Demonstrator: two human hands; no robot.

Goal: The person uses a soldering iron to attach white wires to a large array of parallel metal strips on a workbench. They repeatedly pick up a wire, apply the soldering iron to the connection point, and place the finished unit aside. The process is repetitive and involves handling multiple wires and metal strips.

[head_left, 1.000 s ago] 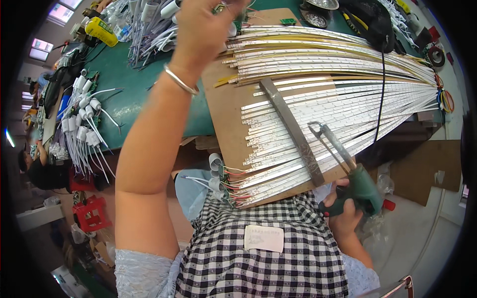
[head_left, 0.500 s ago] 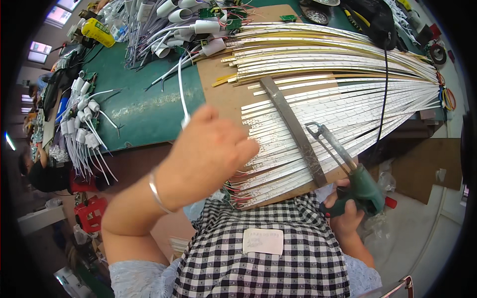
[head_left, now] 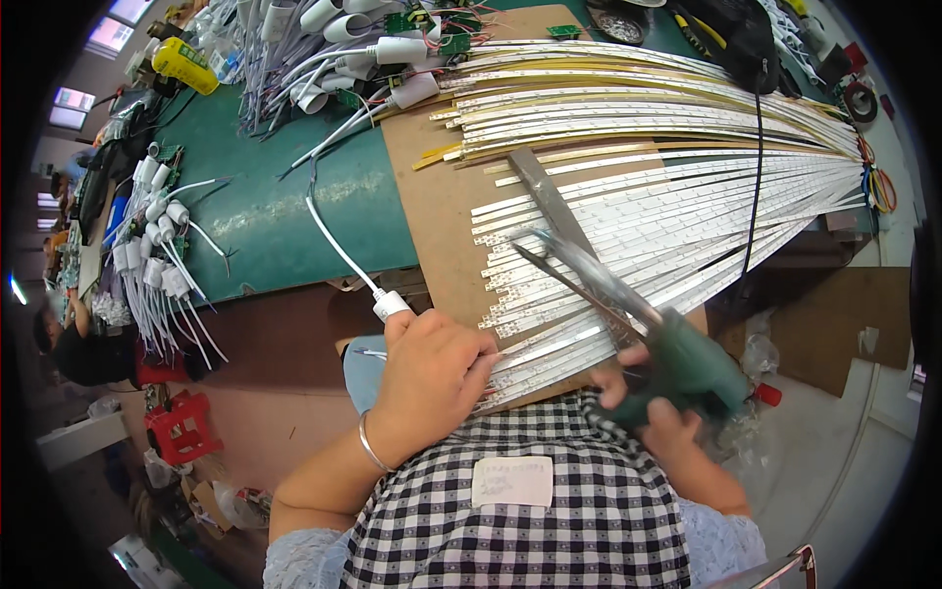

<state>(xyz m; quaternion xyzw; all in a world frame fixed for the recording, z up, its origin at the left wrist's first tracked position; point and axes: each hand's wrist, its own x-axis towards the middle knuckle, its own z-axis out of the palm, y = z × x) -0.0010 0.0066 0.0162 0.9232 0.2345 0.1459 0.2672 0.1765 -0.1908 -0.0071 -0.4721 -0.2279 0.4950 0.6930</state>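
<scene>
My left hand (head_left: pixel 432 371) is closed around a white plastic end cap (head_left: pixel 391 305), from which a white cable (head_left: pixel 334 240) runs up over the table edge. That hand lies at the near left corner of a fan of white LED strips (head_left: pixel 628 211), its fingertips over the ends of the nearest ones. Red wires show beside the fingers. With my right hand (head_left: pixel 667 417) I grip a green soldering gun (head_left: pixel 697 368). Its metal tip, blurred by motion, is above the strips and a dark metal bar (head_left: pixel 554 196) lying across them.
A brown board (head_left: pixel 422 187) lies under the strips on the green table (head_left: pixel 353 177). Capped cables are heaped at the back, with another bunch (head_left: pixel 157 236) at left. A yellow bottle (head_left: pixel 184 65) stands far left. A black cord (head_left: pixel 758 196) crosses the strips at right.
My left hand has come down and toward me with the end cap, pulling the cable along. The soldering gun has swung left and its tip is now farther over the strips.
</scene>
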